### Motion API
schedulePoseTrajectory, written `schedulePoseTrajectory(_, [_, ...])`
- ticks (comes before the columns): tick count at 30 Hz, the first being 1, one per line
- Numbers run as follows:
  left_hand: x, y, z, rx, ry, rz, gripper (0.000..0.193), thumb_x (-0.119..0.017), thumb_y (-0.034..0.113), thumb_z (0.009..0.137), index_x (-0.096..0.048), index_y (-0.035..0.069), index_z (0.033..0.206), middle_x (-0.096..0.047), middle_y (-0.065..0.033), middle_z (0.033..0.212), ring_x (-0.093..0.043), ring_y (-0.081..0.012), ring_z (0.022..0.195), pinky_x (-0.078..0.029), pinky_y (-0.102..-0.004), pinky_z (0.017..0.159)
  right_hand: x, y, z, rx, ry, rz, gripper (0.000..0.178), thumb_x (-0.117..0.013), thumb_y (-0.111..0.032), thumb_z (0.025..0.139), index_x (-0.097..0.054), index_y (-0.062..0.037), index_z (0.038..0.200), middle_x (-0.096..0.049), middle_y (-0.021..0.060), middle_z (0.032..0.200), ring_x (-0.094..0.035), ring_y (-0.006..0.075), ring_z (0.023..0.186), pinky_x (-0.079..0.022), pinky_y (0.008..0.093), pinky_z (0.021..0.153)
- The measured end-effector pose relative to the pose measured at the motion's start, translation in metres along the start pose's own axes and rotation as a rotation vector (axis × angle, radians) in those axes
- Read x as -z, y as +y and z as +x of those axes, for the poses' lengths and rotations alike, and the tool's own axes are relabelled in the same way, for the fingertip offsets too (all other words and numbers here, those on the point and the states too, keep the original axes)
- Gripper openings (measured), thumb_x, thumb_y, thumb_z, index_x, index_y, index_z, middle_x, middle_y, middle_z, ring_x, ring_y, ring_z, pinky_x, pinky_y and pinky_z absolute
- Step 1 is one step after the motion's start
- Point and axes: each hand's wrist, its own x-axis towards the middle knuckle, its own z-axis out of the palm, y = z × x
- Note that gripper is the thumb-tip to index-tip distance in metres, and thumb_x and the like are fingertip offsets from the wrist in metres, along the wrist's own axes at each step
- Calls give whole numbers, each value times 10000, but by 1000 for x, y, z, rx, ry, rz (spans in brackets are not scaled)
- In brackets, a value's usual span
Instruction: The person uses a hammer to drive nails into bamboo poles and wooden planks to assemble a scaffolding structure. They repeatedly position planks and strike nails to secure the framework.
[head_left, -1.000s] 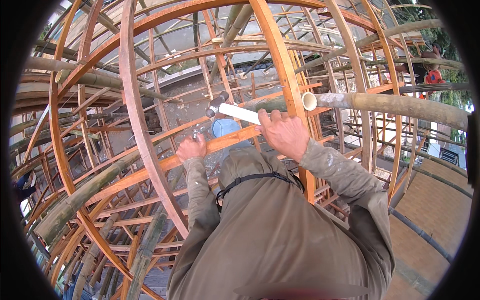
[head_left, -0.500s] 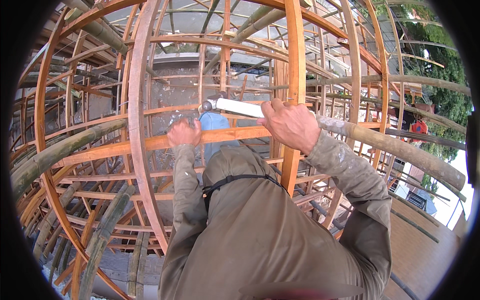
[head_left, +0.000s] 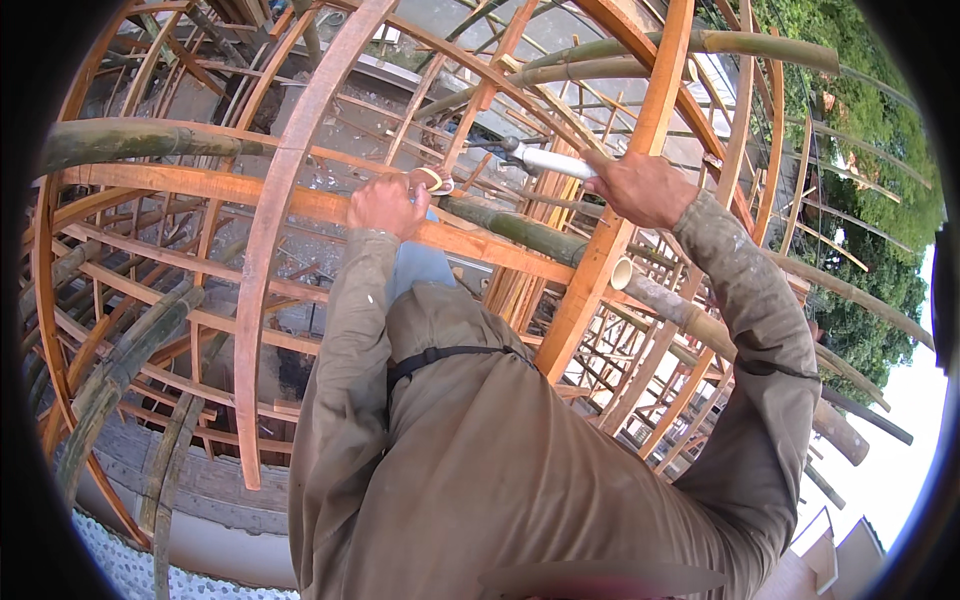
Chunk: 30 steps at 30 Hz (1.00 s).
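Note:
My right hand [head_left: 645, 190] is closed around the white handle of a hammer [head_left: 556, 163]. The hammer's dark head points left, beyond a thick upright orange-brown timber. My left hand [head_left: 385, 207], its fingers curled down, grips a horizontal wooden beam [head_left: 490, 248] in front of my body. Whether a nail is also in those fingers is hidden. Just past the left hand shows a small rounded tan and cream thing [head_left: 432, 182] that I cannot make out. Blue cloth [head_left: 420, 265] appears under the beam, below my brown garment.
A long curved timber [head_left: 268, 260] rises left of my left arm, and the thick timber [head_left: 600, 260] stands by my right forearm. Bamboo poles [head_left: 690, 318] pass under the right arm. More timber and bamboo framing lies below. Green trees [head_left: 860, 150] are at the right.
The hammer head has swung away from beside my left hand, up and to the right. The view has turned and shifted; my left hand stays on the beam.

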Motion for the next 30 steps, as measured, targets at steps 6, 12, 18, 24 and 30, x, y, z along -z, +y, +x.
schedulePoseTrajectory(6, [-3,-6,-4,-58,48,-59,360,-656,397,850,-714,44,806,-700,-169,798,-711,-357,775,-570,-485,688,4,0,0,98,208,242,471,-446,-338,1069,-419,-84,1464,-680,244,787,-686,442,757,-544,530,702])
schedulePoseTrajectory(12, [0,-3,-1,-45,14,-42,361,-662,393,844,-714,36,828,-695,-178,784,-709,-362,744,-570,-488,677,-3,3,9,-86,-348,-232,362,-536,-348,1013,-624,-78,1238,-717,213,875,-719,389,886,-569,515,787])
schedulePoseTrajectory(18, [-2,-8,-3,-104,83,-97,354,-671,381,832,-712,30,824,-694,-176,771,-707,-358,725,-571,-482,659,24,1,17,161,245,190,540,-437,-378,1068,-331,-180,1559,-687,223,826,-693,394,765,-556,517,732])
schedulePoseTrajectory(24, [-6,-9,-4,-162,165,-109,329,-680,365,830,-677,44,755,-690,-167,756,-701,-345,696,-566,-467,627,2,7,-23,-33,-321,-252,497,-439,-342,1068,-376,-206,1542,-701,187,817,-697,375,751,-556,513,724])
schedulePoseTrajectory(30, [-3,-5,-4,-141,180,-118,327,-676,365,843,-666,55,737,-685,-146,747,-697,-341,696,-561,-471,632,31,13,3,131,147,-117,536,-453,-376,1061,-340,-260,1571,-699,178,844,-706,352,810,-554,466,715])
